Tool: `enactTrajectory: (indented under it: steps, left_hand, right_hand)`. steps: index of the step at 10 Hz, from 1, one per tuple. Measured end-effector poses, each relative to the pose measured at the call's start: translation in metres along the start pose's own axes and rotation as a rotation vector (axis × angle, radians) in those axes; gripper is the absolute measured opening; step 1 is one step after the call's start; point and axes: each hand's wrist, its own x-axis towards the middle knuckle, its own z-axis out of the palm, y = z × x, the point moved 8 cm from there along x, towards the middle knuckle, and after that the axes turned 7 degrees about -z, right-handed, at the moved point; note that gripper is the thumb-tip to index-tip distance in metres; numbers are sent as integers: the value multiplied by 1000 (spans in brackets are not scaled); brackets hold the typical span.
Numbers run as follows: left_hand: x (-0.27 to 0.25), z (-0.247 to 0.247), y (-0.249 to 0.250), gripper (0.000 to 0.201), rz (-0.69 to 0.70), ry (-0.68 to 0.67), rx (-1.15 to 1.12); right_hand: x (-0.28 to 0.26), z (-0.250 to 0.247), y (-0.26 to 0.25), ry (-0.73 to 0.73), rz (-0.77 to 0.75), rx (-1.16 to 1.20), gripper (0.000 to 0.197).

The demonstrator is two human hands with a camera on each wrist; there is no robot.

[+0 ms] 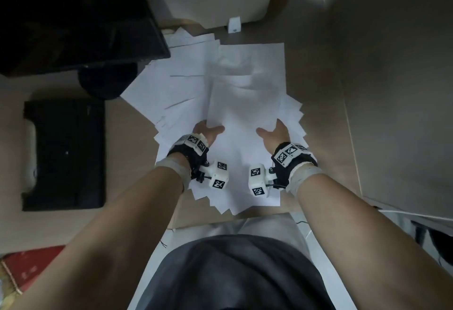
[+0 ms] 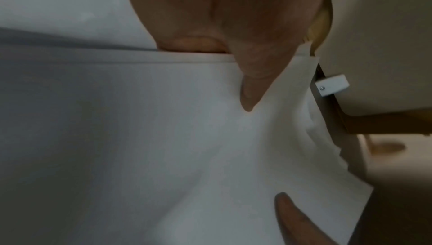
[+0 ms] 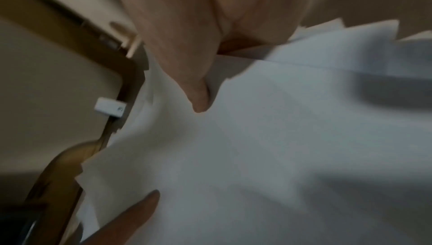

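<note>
Splayed white paper sheets (image 1: 171, 93) on tan table (image 1: 318, 76); top sheaf (image 1: 245, 113) clamped at 2 edges by fingers of left hand (image 1: 207, 131), right hand (image 1: 273, 135), probably for squaring.

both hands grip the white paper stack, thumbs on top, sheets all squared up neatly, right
No: the head view shows the paper stack fanned out, corners jutting all round. The left hand and right hand do grip it, thumbs on top.

two hands: left hand (image 1: 207, 131), right hand (image 1: 274, 133). one pile of white sheets (image 1: 245, 103), too many to count. left of the pile one black monitor (image 1: 73, 15), one black tray (image 1: 66, 155); beyond it one white block (image 1: 234, 24).
</note>
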Motion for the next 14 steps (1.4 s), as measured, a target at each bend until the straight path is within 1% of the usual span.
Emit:
enactTrajectory:
  steps: [1, 2, 3, 4, 5, 6, 7, 8, 9, 10, 11, 12, 13, 14]
  left_hand:
    - [1, -26, -42, 83, -160, 51, -137]
    - [4, -36, -92, 84, -367, 16, -237]
    - [-1, -36, -109, 77, -378, 4, -368]
    - [-2, -37, -105, 54, -321, 51, -365]
    - [35, -31, -119, 74, -272, 111, -297]
    - [33, -34, -100, 80, -155, 213, -275]
    - [-3, -47, -45, 51, -5, 230, -235]
    - [-2, -54, -9, 45, 65, 229, -86]
    - [5, -53, 22, 57, 95, 226, 219]
    - [17, -53, 30, 64, 82, 190, 385]
    - [32, -57, 23, 70, 65, 129, 395]
    - [36, -67, 18, 71, 75, 144, 452]
    - [40, -72, 13, 74, 106, 149, 524]
    - [45, -79, 5, 64, 108, 141, 468]
  right_hand:
    - [1, 28, -36, -111, -191, -109, 63]
    - [-3, 66, -65, -306, -344, -246, 59]
    - [-7, 96, -77, -423, -365, -457, 59]
    - [-1, 96, -82, -367, -393, -525, 50]
    - [8, 84, -83, -306, -375, -521, 40]
    - [21, 65, -77, -211, -272, -422, 38]
    - [25, 49, -60, -181, -55, -290, 36]
    - [16, 40, -34, -229, 171, -264, 50]
    - [15, 40, -6, -190, 239, -196, 75]
    - [15, 47, 10, -123, 291, -29, 82]
    - [20, 55, 15, -95, 290, 45, 70]
    - [7, 62, 5, -41, 370, 54, 57]
    - [6, 69, -5, -3, 341, 174, 34]
    - [2, 74, -15, 24, 238, 240, 41]
